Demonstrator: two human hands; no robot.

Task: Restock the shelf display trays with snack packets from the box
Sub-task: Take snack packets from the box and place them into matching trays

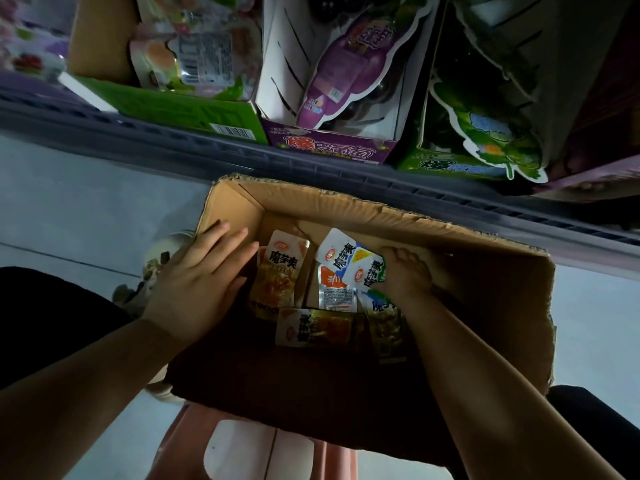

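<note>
Cardboard box (pixel 450 230) sits open in front of you, and everything here is placed from it. Your left hand (pixel 201 282) lies flat over the box's left wall, fingers straight and close together, fingertips reaching past the rim toward the inside; it holds nothing. Your right hand (pixel 408 275) is down inside the box on its right side, fingers curled onto the edge of two white packets (pixel 337 251) that overlap near the box's far wall.

More snack packets lie loose on the box's bottom: a yellow packet (pixel 277 271) just inside the left wall, beside your left fingertips, an orange-and-silver packet (pixel 336 292) in the middle below the white ones, a gold packet (pixel 318 329) lying sideways toward the near wall, and a green packet (pixel 384 317) partly under your right wrist.

Beyond the box's far wall runs the grey shelf (pixel 173 143). On it stand three display trays: a green tray (pixel 180 112) beyond the box's left corner, a purple tray (pixel 329 147) straight beyond the box, and a second green tray (pixel 450 164) beyond the right side. A shoe (pixel 162 258) shows on the floor just left of the box
</note>
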